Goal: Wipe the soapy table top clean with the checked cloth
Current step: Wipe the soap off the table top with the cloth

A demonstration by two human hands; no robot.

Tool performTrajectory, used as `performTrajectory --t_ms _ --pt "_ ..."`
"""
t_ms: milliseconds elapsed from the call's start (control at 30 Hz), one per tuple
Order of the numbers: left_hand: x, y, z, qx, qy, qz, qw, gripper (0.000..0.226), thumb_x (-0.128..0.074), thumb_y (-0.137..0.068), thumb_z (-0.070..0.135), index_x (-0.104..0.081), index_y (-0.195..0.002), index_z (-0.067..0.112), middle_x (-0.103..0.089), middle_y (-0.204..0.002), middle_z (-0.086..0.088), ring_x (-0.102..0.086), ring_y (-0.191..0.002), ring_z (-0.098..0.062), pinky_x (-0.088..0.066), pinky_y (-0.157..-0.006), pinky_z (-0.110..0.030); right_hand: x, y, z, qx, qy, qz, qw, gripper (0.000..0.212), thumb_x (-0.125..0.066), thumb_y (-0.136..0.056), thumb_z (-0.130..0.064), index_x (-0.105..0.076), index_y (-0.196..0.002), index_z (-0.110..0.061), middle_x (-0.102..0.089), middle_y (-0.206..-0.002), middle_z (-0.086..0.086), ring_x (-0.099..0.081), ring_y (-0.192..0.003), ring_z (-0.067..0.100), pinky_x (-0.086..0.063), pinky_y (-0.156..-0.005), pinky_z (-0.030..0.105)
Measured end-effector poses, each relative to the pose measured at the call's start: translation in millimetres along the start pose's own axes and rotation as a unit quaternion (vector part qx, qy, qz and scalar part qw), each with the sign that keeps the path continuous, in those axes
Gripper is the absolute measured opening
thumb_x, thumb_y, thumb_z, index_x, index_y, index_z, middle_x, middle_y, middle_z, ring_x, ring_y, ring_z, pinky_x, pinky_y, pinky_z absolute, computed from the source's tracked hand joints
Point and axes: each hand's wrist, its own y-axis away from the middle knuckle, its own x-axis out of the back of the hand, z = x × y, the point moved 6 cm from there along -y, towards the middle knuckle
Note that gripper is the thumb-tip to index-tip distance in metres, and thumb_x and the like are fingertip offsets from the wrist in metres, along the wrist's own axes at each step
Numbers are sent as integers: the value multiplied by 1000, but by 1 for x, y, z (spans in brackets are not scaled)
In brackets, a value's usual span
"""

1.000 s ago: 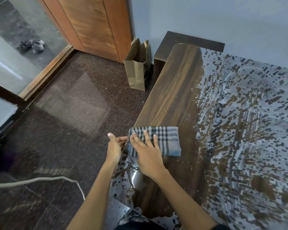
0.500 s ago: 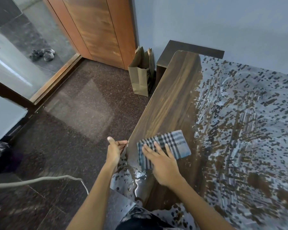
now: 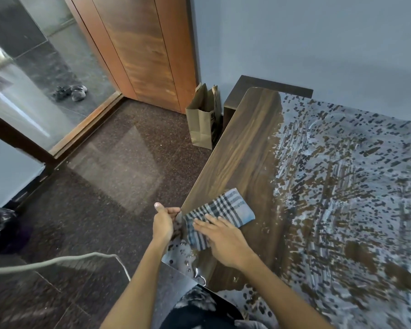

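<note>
Two hands work at the near left edge of the dark wooden tabletop (image 3: 242, 148): the right hand (image 3: 224, 241) lies flat with straight fingers pressing the folded checked cloth (image 3: 226, 208) onto the wood, while the left hand (image 3: 163, 222) curls its fingers around the tabletop's edge just beside the cloth. Soapy foam (image 3: 342, 186) covers the surface to the right of a bare strip, and a brown paper bag (image 3: 203, 125) stands on the floor against the far wall.
</note>
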Motion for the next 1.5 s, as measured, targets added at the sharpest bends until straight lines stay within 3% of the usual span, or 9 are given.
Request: performTrajectory --t_ms 100,200,500,633,733,833,1000,1267,1500 --pt "0 1 1 -3 6 -13 1000 76 -2 -97 49 -65 -92 7 -67 -94 -11 -60 -96 -25 -42 -89 -34 13 -1 15 -47 32 27 998 49 -31 -100 -25 -22 -147 -31 -20 -153 -15 -9 -144 8 -5 -115 33" --pt "-2 1 3 1 11 -30 999 74 -3 -98 46 -64 -101 4 -65 -96 -9 -59 -92 -21 -41 -83 -30 20 -30 20 -85 84 25 992 49 -22 -101 -34 -13 -149 -28 -14 -155 -13 -1 -145 18 12 -113 41" --pt "2 -10 2 80 -7 -100 992 81 -2 -94 57 -60 -117 6 -64 -108 -12 -58 -107 -27 -42 -100 -42 -24 -46 -39 -57 42 9 997 57 -26 -99 -20 0 -150 -19 4 -158 -5 14 -143 28 18 -109 38" --pt "-2 -5 3 141 26 -157 977 84 0 -94 56 -59 -114 1 -65 -99 -15 -61 -91 -26 -49 -74 -34 -42 -21 -45 -31 45 -6 998 55 -12 -95 -32 -16 -149 -24 -12 -155 -11 1 -143 15 11 -110 34" --pt "-2 -6 1 142 47 -181 972 84 2 -94 55 -52 -124 -2 -54 -128 -19 -49 -120 -30 -39 -97 -36 -33 -6 -32 -77 85 11 993 57 -11 -92 -37 -26 -146 -31 -25 -151 -15 -20 -142 15 -2 -112 37" --pt "1 -5 -3 148 63 -187 969 85 2 -94 55 -50 -126 -4 -47 -137 -20 -41 -130 -29 -30 -107 -38 -24 -8 -17 -150 51 20 987 54 -5 -96 -40 -10 -149 -34 -6 -155 -20 2 -144 12 11 -112 34" --pt "4 -6 -10 155 85 -182 967 85 2 -94 56 -53 -124 -2 -49 -135 -19 -44 -128 -28 -31 -109 -39 -22 -36 -31 -203 37 3 978 58 -26 -98 -20 -1 -150 -25 4 -157 -9 13 -143 28 12 -113 50" --pt "10 -6 -15 180 123 -163 962 86 3 -93 56 -60 -110 -1 -57 -124 -22 -54 -110 -31 -42 -95 -39 -48 -27 -72 -54 105 -60 991 64 -37 -96 -15 -2 -150 -20 1 -158 -6 8 -144 29 8 -114 47" --pt "19 5 -19 174 160 -184 954 89 7 -92 55 -51 -124 -4 -48 -136 -19 -43 -129 -27 -31 -106 -35 -47 13 -55 -14 56 -53 997 51 -18 -95 -32 -26 -146 -33 -22 -152 -17 -9 -144 13 2 -114 35"
